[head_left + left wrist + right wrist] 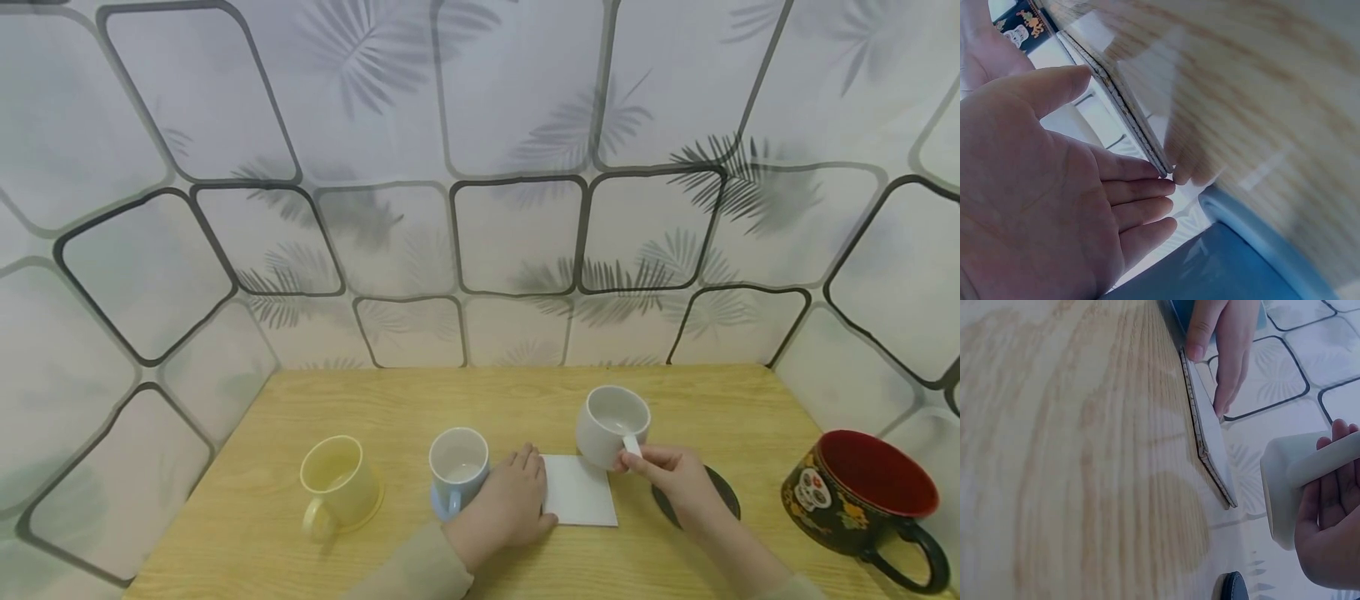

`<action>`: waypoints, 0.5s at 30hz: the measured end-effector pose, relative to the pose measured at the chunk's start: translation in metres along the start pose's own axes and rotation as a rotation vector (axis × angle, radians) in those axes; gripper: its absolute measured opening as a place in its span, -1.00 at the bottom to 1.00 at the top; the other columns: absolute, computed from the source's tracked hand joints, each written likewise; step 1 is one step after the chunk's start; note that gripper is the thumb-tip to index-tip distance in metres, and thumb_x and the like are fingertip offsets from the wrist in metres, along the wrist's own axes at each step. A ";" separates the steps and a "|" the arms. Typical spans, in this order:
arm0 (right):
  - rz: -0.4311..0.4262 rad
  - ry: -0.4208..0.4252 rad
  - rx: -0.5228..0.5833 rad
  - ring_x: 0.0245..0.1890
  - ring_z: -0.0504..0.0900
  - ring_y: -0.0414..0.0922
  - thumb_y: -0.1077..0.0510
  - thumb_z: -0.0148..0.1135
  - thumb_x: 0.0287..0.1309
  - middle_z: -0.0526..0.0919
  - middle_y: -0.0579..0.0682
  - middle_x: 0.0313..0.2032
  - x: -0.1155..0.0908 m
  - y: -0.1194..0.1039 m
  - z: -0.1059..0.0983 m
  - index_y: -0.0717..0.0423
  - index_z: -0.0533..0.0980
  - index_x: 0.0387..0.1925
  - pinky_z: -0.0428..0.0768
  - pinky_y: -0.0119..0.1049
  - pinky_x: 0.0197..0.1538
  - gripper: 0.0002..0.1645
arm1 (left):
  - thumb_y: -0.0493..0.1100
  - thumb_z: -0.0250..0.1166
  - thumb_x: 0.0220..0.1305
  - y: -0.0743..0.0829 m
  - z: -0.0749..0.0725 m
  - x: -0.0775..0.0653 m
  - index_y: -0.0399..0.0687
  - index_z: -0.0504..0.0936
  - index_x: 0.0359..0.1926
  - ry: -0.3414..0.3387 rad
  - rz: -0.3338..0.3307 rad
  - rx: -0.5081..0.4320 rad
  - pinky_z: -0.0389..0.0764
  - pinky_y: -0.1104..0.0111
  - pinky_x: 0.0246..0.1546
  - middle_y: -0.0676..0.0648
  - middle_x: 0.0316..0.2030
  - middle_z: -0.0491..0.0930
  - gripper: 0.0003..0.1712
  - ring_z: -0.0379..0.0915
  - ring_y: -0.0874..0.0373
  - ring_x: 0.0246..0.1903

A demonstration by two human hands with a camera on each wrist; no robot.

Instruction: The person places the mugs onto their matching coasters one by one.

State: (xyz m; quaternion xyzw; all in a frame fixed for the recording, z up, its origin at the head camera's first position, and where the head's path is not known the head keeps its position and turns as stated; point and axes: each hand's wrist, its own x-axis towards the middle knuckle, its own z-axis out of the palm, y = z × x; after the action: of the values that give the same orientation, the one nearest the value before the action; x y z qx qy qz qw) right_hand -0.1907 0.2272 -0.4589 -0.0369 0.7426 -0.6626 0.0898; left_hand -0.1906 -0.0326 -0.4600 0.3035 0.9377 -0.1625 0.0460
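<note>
My right hand (678, 487) grips the handle of a plain white mug (596, 433). In the right wrist view this white mug (1282, 487) hangs clear of the wood, near the far right corner of a white square coaster (577, 493). My left hand (510, 504) lies at that coaster's left edge with straight fingers. In the left wrist view its fingertips (1163, 187) meet a corner of the square coaster (1119, 100). Beside the left hand stands a white-and-blue mug (457, 462) on a blue coaster (438, 505).
A yellow mug (337, 487) stands on a yellow coaster (378, 500) at the left. A dark round coaster (726, 492) lies partly under my right wrist. Far right is a black mug (840, 500) with a skull pattern and red inside. Patterned walls (517, 242) enclose the wooden table (480, 387).
</note>
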 end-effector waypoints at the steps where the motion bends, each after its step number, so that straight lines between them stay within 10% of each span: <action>1: 0.005 0.004 -0.016 0.02 0.62 -0.40 0.18 0.30 0.46 0.86 -0.29 -0.30 -0.001 0.000 0.001 0.16 0.79 -0.20 0.25 0.32 0.45 -0.80 | 0.46 0.09 0.48 0.000 0.000 0.000 -0.14 0.37 0.56 0.000 0.000 -0.001 0.39 0.31 0.58 -0.15 0.56 0.38 -0.04 0.25 0.02 0.59; 15: 0.022 0.039 -0.060 -0.01 0.66 -0.39 0.17 0.32 0.45 0.85 -0.28 -0.30 -0.007 0.006 0.012 0.32 0.77 -0.15 0.48 -0.40 0.23 -0.75 | 0.45 0.09 0.48 0.000 0.000 0.000 -0.15 0.35 0.57 -0.003 -0.003 -0.014 0.38 0.29 0.59 -0.15 0.57 0.36 -0.03 0.24 0.02 0.60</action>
State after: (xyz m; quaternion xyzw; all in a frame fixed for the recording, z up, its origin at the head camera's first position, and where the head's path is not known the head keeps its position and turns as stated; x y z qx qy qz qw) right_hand -0.1816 0.2175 -0.4656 -0.0186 0.7642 -0.6395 0.0815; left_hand -0.1909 -0.0325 -0.4605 0.3015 0.9393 -0.1564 0.0492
